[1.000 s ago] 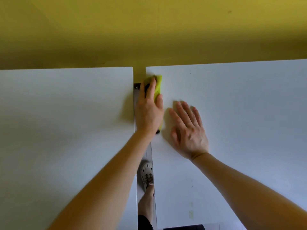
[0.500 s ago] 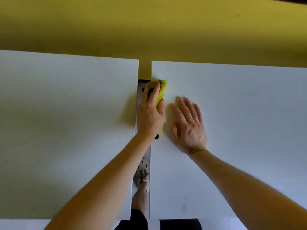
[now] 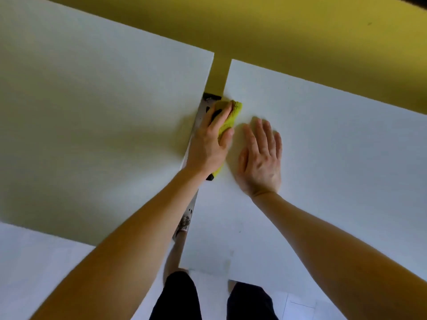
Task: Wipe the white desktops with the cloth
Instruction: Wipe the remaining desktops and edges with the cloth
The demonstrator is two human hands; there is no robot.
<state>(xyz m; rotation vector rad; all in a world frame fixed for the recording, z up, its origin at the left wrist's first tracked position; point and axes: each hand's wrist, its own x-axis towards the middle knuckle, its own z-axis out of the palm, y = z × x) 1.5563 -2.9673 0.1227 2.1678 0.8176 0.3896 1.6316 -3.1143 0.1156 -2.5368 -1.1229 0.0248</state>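
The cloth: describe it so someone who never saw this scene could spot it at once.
The white left desktop and right desktop stand side by side, a narrow gap between. On the right one's gap-side edge, the left hand presses the cloth. It is the only yellow-green thing on the white; the right hand beside it is bare.

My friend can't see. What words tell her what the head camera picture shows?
Seen from above, a person's left hand presses a yellow-green cloth on the left edge of the right white desktop, by the narrow gap to the left white desktop. The right hand lies flat on the same desktop beside it.
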